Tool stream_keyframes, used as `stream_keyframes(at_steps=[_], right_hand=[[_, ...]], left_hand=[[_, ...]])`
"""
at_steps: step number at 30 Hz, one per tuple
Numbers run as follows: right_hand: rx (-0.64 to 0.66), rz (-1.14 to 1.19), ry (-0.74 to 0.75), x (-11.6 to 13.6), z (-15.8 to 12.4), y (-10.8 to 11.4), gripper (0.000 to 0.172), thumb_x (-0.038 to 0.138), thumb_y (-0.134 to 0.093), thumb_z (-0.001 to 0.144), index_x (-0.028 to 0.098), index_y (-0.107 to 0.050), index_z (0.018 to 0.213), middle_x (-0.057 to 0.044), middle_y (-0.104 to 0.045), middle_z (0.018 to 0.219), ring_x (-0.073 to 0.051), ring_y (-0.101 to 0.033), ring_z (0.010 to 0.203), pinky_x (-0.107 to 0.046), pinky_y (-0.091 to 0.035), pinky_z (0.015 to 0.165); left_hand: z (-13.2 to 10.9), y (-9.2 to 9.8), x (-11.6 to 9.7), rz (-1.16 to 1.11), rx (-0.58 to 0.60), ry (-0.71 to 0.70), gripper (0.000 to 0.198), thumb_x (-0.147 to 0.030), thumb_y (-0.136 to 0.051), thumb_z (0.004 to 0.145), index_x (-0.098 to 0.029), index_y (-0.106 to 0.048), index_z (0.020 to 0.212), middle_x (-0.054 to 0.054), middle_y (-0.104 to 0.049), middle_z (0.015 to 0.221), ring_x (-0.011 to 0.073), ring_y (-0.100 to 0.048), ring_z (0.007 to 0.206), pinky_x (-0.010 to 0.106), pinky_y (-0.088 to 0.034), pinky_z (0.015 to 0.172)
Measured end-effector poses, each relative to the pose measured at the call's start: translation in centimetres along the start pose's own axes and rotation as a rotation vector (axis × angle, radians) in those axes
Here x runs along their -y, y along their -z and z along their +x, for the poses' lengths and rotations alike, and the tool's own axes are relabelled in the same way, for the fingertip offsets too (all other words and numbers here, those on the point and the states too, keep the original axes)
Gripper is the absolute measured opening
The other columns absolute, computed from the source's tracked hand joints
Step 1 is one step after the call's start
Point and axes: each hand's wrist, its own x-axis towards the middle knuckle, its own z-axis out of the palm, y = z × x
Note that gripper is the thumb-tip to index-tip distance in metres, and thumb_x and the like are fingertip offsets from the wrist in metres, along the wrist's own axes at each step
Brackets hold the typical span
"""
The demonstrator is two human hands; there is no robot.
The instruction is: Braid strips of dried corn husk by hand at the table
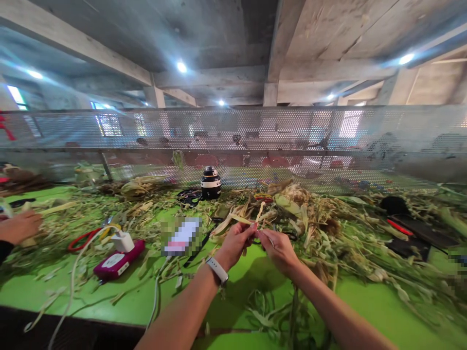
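My left hand (237,244) and my right hand (279,247) meet at the middle of the green table (241,308). Their fingertips are pinched together around a pale corn husk strip (261,213), whose end sticks up above the fingers. A watch with a light band (218,271) is on my left wrist. Beyond my hands lies a heap of dry corn husks (299,206). A loose bunch of green husk strips (270,313) lies below my hands. How the fingertips grip the strip is partly hidden.
A magenta power strip (118,261) with a white charger (123,241), red-handled scissors (84,239) and a blurred-out phone (183,236) lie left. A black bottle (210,183) stands before the perforated metal screen (233,129). Another person's hand (22,227) works far left.
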Motion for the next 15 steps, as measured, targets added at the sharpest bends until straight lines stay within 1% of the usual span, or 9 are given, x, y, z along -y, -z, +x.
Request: stream_keyframes(at_steps=[2, 4, 6, 8, 10, 12, 13, 14, 15], right_hand=[[0.003, -0.069, 0.067, 0.2, -0.2, 0.1, 0.037, 0.040, -0.034, 0.089, 0.020, -0.048, 0.061, 0.000, -0.049, 0.059, -0.013, -0.044, 0.055, -0.024, -0.032, 0.056], [0.000, -0.067, 0.078, 0.2, -0.3, 0.3, 0.037, 0.040, -0.034, 0.089, 0.020, -0.046, 0.060, 0.000, -0.048, 0.058, -0.013, -0.043, 0.055, -0.024, -0.032, 0.057], [0.010, 0.030, 0.054, 0.0, -0.4, 0.6, 0.040, 0.041, -0.032, 0.089, 0.020, -0.045, 0.057, 0.001, -0.046, 0.056, -0.013, -0.044, 0.054, -0.024, -0.033, 0.057], [-0.009, 0.201, 0.024, -0.5, -0.5, 0.9, 0.044, 0.043, -0.028, 0.089, 0.020, -0.046, 0.057, 0.000, -0.048, 0.056, -0.013, -0.045, 0.055, -0.025, -0.036, 0.058], [-0.127, 0.368, -0.041, -1.0, -0.3, 1.1, 0.045, 0.045, -0.026, 0.088, 0.019, -0.051, 0.061, -0.002, -0.051, 0.059, -0.014, -0.047, 0.058, -0.026, -0.038, 0.058], [-0.278, 0.476, -0.158, -1.4, 0.0, 1.1, 0.045, 0.048, -0.027, 0.086, 0.018, -0.055, 0.068, -0.004, -0.054, 0.063, -0.015, -0.048, 0.060, -0.026, -0.039, 0.057], [-0.313, 0.507, -0.216, -1.5, 0.1, 1.0, 0.045, 0.049, -0.029, 0.084, 0.017, -0.056, 0.070, -0.004, -0.053, 0.063, -0.015, -0.047, 0.059, -0.026, -0.039, 0.055], [-0.311, 0.529, -0.259, -1.6, 0.3, 0.9, 0.044, 0.051, -0.032, 0.084, 0.017, -0.056, 0.070, -0.003, -0.052, 0.062, -0.014, -0.045, 0.057, -0.025, -0.037, 0.053], [-0.281, 0.545, -0.281, -1.7, 0.4, 0.8, 0.042, 0.052, -0.036, 0.083, 0.017, -0.056, 0.070, -0.001, -0.050, 0.060, -0.013, -0.043, 0.055, -0.024, -0.035, 0.050]], left_hand=[[-0.1, 0.0, 0.0, -0.023, 0.002, 0.012, 0.033, -0.038, -0.074, 0.059, -0.016, -0.055, 0.076, -0.009, -0.043, 0.051, 0.0031, -0.030, 0.041, 0.018, -0.017, 0.040], [-0.2, 0.0, -0.1, -0.062, 0.016, 0.029, 0.035, -0.037, -0.074, 0.060, -0.016, -0.058, 0.082, -0.008, -0.045, 0.053, 0.0031, -0.032, 0.042, 0.017, -0.020, 0.041], [-0.3, 0.2, -0.1, -0.111, 0.044, 0.052, 0.036, -0.039, -0.073, 0.062, -0.016, -0.061, 0.086, -0.006, -0.049, 0.055, 0.0033, -0.036, 0.045, 0.016, -0.024, 0.043], [-0.2, 0.3, -0.1, -0.150, 0.059, 0.086, 0.035, -0.042, -0.071, 0.064, -0.014, -0.063, 0.084, -0.004, -0.051, 0.058, 0.0041, -0.040, 0.048, 0.016, -0.027, 0.044], [-0.2, 0.3, -0.2, -0.169, 0.050, 0.118, 0.036, -0.043, -0.071, 0.064, -0.013, -0.063, 0.080, -0.003, -0.051, 0.057, 0.0046, -0.041, 0.049, 0.016, -0.027, 0.044], [-0.2, 0.2, -0.2, -0.158, 0.034, 0.136, 0.037, -0.044, -0.072, 0.061, -0.013, -0.062, 0.077, -0.004, -0.048, 0.056, 0.0045, -0.039, 0.048, 0.017, -0.024, 0.043], [-0.3, 0.2, -0.2, -0.125, 0.039, 0.136, 0.037, -0.045, -0.072, 0.061, -0.013, -0.060, 0.075, -0.005, -0.045, 0.054, 0.0040, -0.037, 0.046, 0.017, -0.022, 0.042], [-0.4, 0.1, -0.1, -0.070, 0.054, 0.129, 0.038, -0.046, -0.072, 0.060, -0.013, -0.059, 0.072, -0.006, -0.043, 0.052, 0.0035, -0.033, 0.044, 0.018, -0.019, 0.041], [-0.4, 0.0, 0.0, 0.001, 0.076, 0.111, 0.038, -0.047, -0.072, 0.060, -0.014, -0.057, 0.070, -0.008, -0.040, 0.050, 0.0032, -0.030, 0.043, 0.018, -0.017, 0.041]])
